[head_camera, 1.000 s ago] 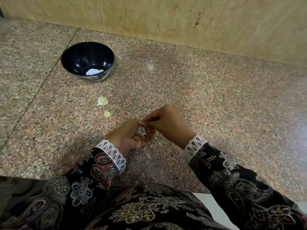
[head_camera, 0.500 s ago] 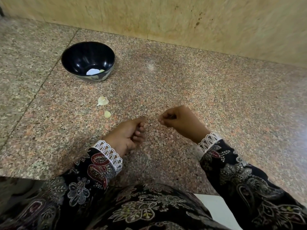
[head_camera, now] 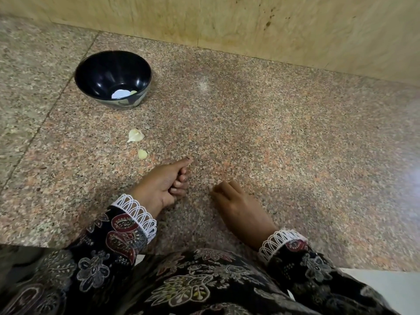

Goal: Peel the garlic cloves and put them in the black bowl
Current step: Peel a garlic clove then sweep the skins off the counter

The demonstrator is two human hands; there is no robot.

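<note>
The black bowl stands at the far left of the granite counter, with a white piece and a pale garlic clove lying in its bottom. Two pale garlic pieces lie on the counter in front of it: a larger clove and a smaller one. My left hand rests on the counter just right of them, fingers curled into the palm and thumb stretched forward; whatever is inside the fist is hidden. My right hand lies knuckles-up beside it, fingers folded under, a short gap between the hands.
A beige stone wall runs along the back of the counter. The counter's near edge is close to my body, and a seam in the granite runs diagonally at the left. Patterned dark sleeves with white lace cuffs cover both wrists.
A second ago both hands worked together on a skinned clove. They have separated: the left curled shut and stayed, the right pulled away and dropped back toward my body.
</note>
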